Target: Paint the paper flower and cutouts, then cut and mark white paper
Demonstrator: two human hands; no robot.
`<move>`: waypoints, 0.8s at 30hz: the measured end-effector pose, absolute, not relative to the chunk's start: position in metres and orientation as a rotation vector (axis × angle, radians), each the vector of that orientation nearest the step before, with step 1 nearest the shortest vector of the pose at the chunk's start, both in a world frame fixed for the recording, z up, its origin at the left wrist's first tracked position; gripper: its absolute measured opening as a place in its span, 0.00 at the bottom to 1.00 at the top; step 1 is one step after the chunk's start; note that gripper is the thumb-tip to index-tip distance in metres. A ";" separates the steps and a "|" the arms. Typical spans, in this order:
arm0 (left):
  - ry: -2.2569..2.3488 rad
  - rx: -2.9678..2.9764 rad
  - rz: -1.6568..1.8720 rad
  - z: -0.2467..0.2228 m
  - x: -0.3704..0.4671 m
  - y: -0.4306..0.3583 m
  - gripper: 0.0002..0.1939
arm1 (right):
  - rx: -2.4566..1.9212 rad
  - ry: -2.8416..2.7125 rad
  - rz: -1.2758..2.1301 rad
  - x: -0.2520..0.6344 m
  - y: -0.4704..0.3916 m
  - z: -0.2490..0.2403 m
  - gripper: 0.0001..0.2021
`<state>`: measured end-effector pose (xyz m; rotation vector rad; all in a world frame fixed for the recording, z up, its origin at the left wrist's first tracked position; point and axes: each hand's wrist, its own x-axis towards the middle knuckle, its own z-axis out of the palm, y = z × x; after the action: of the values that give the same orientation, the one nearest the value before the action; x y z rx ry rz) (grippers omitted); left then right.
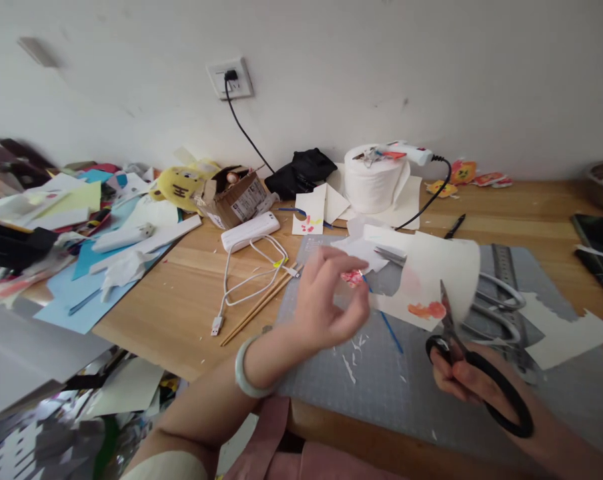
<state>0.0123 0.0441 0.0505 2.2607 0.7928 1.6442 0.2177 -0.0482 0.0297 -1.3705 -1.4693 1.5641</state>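
Note:
My right hand [464,377] grips black-handled scissors [449,330], with fingers in the handle loops. The blades point up and overlap the lower edge of a curled white paper sheet [431,260]. On that sheet is an orange painted patch [426,311]. My left hand [329,300], a pale bangle at its wrist, is raised left of the sheet, thumb and forefinger curved with a gap between them. Just beyond its fingertips is a small red-and-white patterned piece [352,277]. A second pair of scissors with grey handles [496,313] lies under the sheet.
A grey cutting mat [311,387] bears paper scraps [350,367], a blue thin stick [391,332] and a metal ruler [504,260]. Left are chopsticks [256,310], a white cable [225,287] and a power bank [250,230]. Behind stands a tissue roll [374,183].

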 end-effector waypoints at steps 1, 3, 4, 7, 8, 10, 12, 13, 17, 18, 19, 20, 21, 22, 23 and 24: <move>0.729 2.317 1.670 0.051 0.014 0.037 0.07 | -1.386 -1.445 1.514 0.218 -0.049 0.027 0.29; 0.520 2.394 1.540 0.050 0.017 0.025 0.05 | -1.423 -1.397 1.422 0.221 -0.052 0.023 0.28; 0.490 2.386 1.350 0.050 0.019 0.019 0.04 | -1.447 -1.382 1.368 0.222 -0.053 0.021 0.27; 0.515 2.226 0.721 0.047 0.027 0.007 0.10 | -1.514 -1.384 1.201 0.224 -0.055 0.018 0.26; 0.528 2.125 0.620 0.046 0.030 0.005 0.12 | -1.519 -1.394 1.161 0.224 -0.055 0.016 0.25; 0.530 1.873 0.539 0.045 0.035 0.002 0.14 | -1.497 -1.411 1.112 0.222 -0.055 0.014 0.24; 0.528 1.628 0.522 0.043 0.039 0.001 0.17 | -1.465 -1.432 1.114 0.218 -0.055 0.012 0.23; 0.532 1.535 0.514 0.043 0.040 0.000 0.20 | -1.450 -1.445 1.135 0.216 -0.054 0.011 0.23; 0.523 1.293 0.540 0.039 0.046 -0.002 0.24 | -1.409 -1.439 1.207 0.212 -0.055 0.010 0.22; 0.516 1.248 0.559 0.038 0.047 -0.002 0.24 | -1.404 -1.424 1.213 0.212 -0.056 0.009 0.22; 0.512 1.214 0.582 0.036 0.048 -0.002 0.24 | -1.402 -1.409 1.210 0.212 -0.056 0.007 0.22; 0.513 1.192 0.602 0.034 0.048 -0.001 0.23 | -1.405 -1.401 1.211 0.213 -0.056 0.006 0.22; 0.520 1.180 0.620 0.033 0.049 -0.001 0.23 | -1.409 -1.403 1.215 0.213 -0.056 0.004 0.22; 0.528 1.173 0.638 0.031 0.049 0.000 0.23 | -1.414 -1.414 1.221 0.214 -0.056 0.003 0.22; 0.535 1.165 0.653 0.030 0.049 0.001 0.23 | -1.416 -1.429 1.224 0.214 -0.056 0.002 0.22; 0.541 1.159 0.667 0.029 0.049 0.002 0.22 | -1.420 -1.441 1.226 0.214 -0.056 0.001 0.23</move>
<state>0.0494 0.0015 0.0295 1.1590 0.5411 0.6671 0.2137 -0.0557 0.0009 -1.4195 -1.4405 1.2259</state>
